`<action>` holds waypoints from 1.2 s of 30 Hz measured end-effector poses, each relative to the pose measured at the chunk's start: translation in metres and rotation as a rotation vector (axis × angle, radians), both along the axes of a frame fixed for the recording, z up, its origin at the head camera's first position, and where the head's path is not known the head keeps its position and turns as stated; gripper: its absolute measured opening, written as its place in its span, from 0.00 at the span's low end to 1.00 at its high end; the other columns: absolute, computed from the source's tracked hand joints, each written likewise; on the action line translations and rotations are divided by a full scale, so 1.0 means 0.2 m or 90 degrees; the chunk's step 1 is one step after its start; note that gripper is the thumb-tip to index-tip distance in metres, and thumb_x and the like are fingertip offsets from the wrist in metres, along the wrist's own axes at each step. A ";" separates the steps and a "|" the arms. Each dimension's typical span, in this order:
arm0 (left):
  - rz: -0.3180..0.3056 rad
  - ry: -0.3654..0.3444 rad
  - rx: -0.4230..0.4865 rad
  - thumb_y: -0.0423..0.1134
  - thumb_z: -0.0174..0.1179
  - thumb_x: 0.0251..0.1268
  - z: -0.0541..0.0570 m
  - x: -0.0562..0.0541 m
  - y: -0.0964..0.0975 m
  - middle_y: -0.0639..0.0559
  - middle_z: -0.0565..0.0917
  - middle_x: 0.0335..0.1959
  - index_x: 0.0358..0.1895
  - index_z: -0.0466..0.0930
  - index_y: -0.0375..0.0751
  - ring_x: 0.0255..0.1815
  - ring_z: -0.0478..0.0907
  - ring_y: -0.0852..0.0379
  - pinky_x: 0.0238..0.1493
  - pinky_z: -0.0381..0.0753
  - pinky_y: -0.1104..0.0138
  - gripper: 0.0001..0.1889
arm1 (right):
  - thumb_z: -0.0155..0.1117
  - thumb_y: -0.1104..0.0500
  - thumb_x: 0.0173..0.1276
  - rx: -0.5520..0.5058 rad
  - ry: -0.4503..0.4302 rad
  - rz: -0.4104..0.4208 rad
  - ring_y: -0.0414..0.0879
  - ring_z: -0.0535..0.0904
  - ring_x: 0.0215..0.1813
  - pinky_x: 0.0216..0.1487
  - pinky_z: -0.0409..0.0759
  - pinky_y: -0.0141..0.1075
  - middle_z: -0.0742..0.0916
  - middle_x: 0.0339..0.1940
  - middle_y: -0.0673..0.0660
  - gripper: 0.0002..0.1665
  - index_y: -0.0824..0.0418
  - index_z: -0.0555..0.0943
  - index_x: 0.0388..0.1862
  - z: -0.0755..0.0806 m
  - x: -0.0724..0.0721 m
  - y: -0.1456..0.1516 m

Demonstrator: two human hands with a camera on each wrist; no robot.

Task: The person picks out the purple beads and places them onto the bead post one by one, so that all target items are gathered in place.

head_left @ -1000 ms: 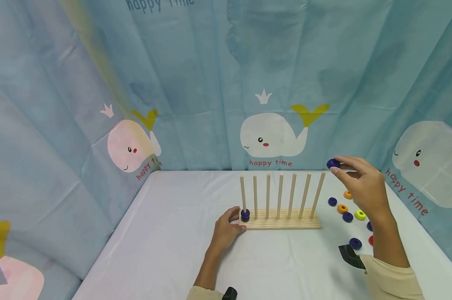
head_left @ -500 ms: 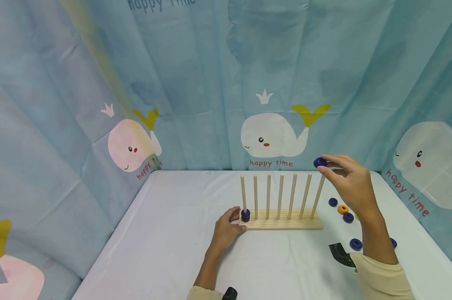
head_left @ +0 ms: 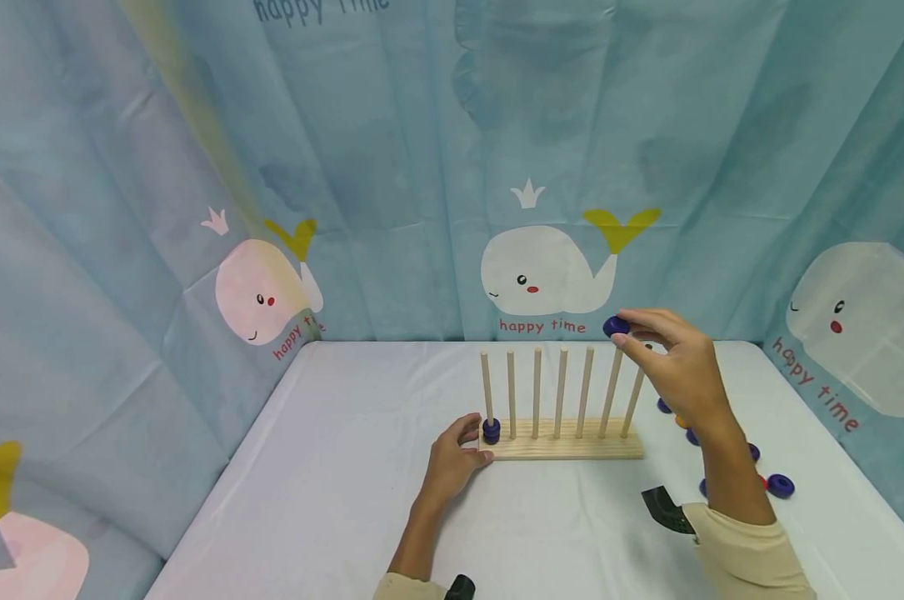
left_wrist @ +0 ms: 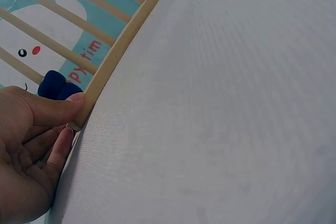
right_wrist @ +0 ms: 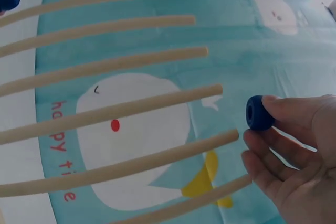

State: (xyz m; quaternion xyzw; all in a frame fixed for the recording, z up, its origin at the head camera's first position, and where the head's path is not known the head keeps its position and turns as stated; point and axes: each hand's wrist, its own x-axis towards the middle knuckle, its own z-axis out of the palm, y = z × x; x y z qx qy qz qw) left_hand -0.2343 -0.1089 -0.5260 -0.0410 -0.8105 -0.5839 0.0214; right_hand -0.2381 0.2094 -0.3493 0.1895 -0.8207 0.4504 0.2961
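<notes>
A pale wooden pegboard [head_left: 571, 450] with several upright pegs stands on the white table. Two dark blue rings [head_left: 491, 432] are stacked low on its leftmost peg. My left hand [head_left: 452, 462] grips the board's left end; in the left wrist view the thumb [left_wrist: 58, 107] lies on the wood beside the rings, fingers on the other side of the edge. My right hand [head_left: 680, 367] pinches another blue ring [right_wrist: 259, 113] between thumb and fingers. That ring is up at peg-top height, near the second peg from the right in the head view, and the right wrist view shows its hole facing the pegs.
Loose rings lie on the table right of the board, partly behind the right forearm: a blue ring [head_left: 781, 486], a red ring [head_left: 762, 482], an orange ring [head_left: 681, 422] and other blue ones. A blue curtain [head_left: 392, 250] with whale prints hangs behind and beside the table [head_left: 332, 500].
My right hand has moved left with the blue ring, from right of the board to over its right-hand pegs. The left hand and the board have stayed in place.
</notes>
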 end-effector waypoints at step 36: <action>-0.002 0.009 -0.007 0.27 0.75 0.59 -0.01 0.00 0.00 0.39 0.82 0.69 0.72 0.75 0.34 0.67 0.81 0.40 0.60 0.88 0.58 0.36 | 0.73 0.68 0.70 -0.015 -0.015 0.123 0.32 0.84 0.51 0.55 0.81 0.18 0.87 0.54 0.57 0.22 0.64 0.85 0.63 -0.01 -0.05 -0.22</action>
